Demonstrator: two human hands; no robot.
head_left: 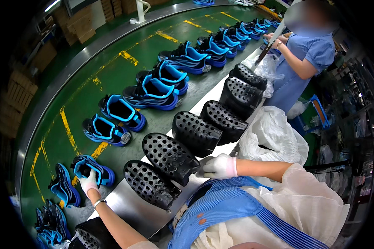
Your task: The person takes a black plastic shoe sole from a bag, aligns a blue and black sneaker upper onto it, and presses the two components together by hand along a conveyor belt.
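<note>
At the left, my left hand [88, 183], in a white glove, grips a black and blue sneaker [105, 174] by its opening; some of its fingers are hidden inside. My gloved right hand [221, 166] is near my apron, its fingers curled together at the heel end of a black perforated shoe-shaped form [166, 153]. Whether those fingers hold the form or something small is hidden. Another perforated form [147, 182] lies beside it, toward me. Several more, such as a black form [195, 130], continue the row away from me along a pale metal ledge [131, 197].
A green conveyor [83, 99] with yellow marks curves past, carrying several sneakers [151, 93]. White plastic bags [274, 137] bulge at the right. Farther back, a co-worker in blue [299, 62] stands by the ledge, next to an upright pole [274, 37]. Stacked cartons [81, 25] stand beyond the conveyor.
</note>
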